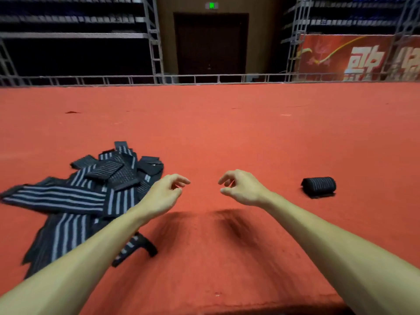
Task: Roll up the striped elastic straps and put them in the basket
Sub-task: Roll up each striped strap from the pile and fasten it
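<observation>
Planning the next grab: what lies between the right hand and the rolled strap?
Only bare red carpet between right hand and rolled strap, per the head view.

Loose heap of black elastic straps with pale grey stripes (91, 194) covers the left part of the red carpeted floor (227, 133); the left forearm crosses above its near edge. Left hand (164, 193) hangs just right of the heap, fingers loosely curled, holding nothing. Bare carpet shows in the gap between it and the right hand (242, 188). One rolled black striped strap (318, 187) lies well right of the right hand, bare carpet between. Beyond both hands, open carpet runs to the grey metal railing (204, 78).
</observation>
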`<action>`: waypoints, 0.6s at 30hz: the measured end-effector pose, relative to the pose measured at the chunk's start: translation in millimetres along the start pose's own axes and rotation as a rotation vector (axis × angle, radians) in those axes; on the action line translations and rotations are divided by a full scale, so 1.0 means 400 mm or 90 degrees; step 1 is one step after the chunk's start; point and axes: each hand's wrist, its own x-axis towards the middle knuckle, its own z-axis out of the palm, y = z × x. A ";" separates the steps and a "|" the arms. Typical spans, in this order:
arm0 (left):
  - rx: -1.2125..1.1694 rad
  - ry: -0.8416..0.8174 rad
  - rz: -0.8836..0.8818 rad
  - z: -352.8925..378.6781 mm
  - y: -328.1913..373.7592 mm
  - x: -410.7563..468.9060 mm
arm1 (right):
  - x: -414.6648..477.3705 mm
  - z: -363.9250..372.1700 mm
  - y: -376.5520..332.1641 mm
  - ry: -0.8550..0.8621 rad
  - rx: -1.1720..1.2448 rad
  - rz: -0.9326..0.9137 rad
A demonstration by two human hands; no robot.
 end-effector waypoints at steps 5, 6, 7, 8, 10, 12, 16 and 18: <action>0.099 0.089 0.019 -0.137 -0.143 -0.087 | 0.053 0.108 -0.155 -0.048 0.024 -0.048; 0.122 0.117 0.019 -0.159 -0.177 -0.095 | 0.065 0.131 -0.178 -0.057 0.022 -0.055; 0.142 0.146 0.009 -0.179 -0.213 -0.102 | 0.078 0.155 -0.202 -0.069 0.019 -0.063; 0.157 0.174 -0.009 -0.192 -0.243 -0.107 | 0.088 0.173 -0.220 -0.082 0.013 -0.071; 0.182 0.210 -0.067 -0.206 -0.302 -0.114 | 0.113 0.207 -0.255 -0.108 -0.005 -0.090; 0.176 0.215 -0.104 -0.202 -0.355 -0.118 | 0.141 0.233 -0.283 -0.115 -0.008 -0.102; 0.130 0.269 -0.114 -0.170 -0.403 -0.130 | 0.213 0.285 -0.317 -0.077 0.037 -0.077; 0.133 0.292 -0.110 -0.162 -0.405 -0.129 | 0.256 0.320 -0.328 -0.055 0.059 -0.053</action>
